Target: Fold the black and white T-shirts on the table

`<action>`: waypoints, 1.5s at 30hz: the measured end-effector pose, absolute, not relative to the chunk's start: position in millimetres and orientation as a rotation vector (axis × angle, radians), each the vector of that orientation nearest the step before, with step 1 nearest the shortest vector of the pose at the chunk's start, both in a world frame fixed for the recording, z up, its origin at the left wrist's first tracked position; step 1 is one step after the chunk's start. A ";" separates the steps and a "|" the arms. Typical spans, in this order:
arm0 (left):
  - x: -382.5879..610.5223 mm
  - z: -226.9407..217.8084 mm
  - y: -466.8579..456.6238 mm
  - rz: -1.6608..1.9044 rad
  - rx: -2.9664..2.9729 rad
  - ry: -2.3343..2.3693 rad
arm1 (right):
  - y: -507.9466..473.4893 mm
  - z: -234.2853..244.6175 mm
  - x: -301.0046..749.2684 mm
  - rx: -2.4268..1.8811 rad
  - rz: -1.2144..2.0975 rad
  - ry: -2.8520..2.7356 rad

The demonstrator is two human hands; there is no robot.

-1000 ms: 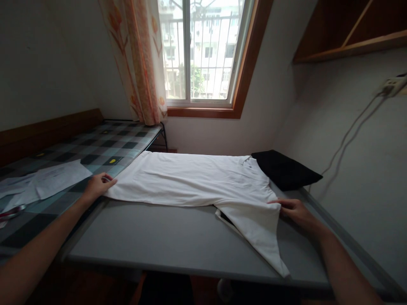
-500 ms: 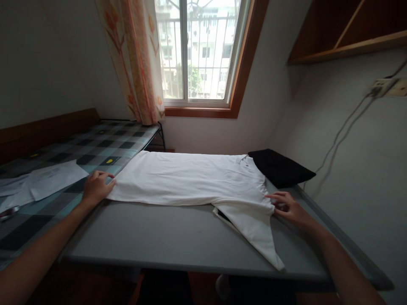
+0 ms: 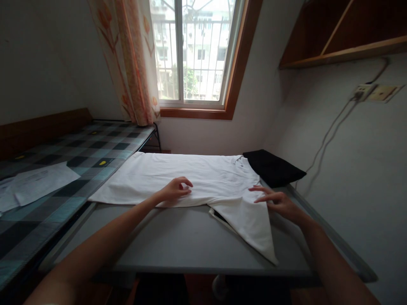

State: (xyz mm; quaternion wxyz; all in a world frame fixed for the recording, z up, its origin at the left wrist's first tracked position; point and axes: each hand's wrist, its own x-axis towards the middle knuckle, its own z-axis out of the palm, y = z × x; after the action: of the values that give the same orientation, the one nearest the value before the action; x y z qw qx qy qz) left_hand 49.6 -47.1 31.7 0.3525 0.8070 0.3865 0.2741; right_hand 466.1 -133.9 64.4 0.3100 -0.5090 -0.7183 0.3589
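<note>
A white T-shirt (image 3: 152, 173) lies spread sideways on the grey table (image 3: 178, 241), its hem to the left and its collar to the right. One sleeve (image 3: 254, 224) points down toward the table's front edge, with a dark gap at its opening. Over the near middle of the shirt is my left hand (image 3: 176, 189), fingers curved and apart, holding nothing. My right hand (image 3: 281, 203) is at the shoulder near the collar, its fingers stretched out over the fabric; the thumb is partly hidden.
Behind the collar, a folded black cloth (image 3: 271, 167) lies at the table's right. To the left stands a bed with a checked mattress (image 3: 73, 144) and white papers (image 3: 41, 184) on it. A cable (image 3: 324, 142) hangs from the wall socket on the right.
My left hand has left the shirt's hem corner and moved right, over the middle of the shirt. My right hand has shifted slightly left onto the shoulder fabric. The view has turned slightly.
</note>
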 end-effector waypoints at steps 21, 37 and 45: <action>120.5 47.9 -43.2 0.346 2.342 0.505 | -57.6 40.4 451.0 -1.333 1.009 -1.901; 135.5 51.5 -49.2 0.522 2.542 0.635 | -47.9 19.8 437.7 -1.540 1.015 -1.374; 156.4 35.4 -46.7 0.669 2.613 0.936 | -22.0 1.8 438.6 -1.567 0.638 -1.359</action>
State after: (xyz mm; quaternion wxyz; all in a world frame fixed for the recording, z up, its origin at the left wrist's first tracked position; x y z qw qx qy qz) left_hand 156.4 -46.7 35.4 0.1428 0.9058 0.3244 0.2319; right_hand 438.6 -22.0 1.8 0.4666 -0.6386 -0.5539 0.2601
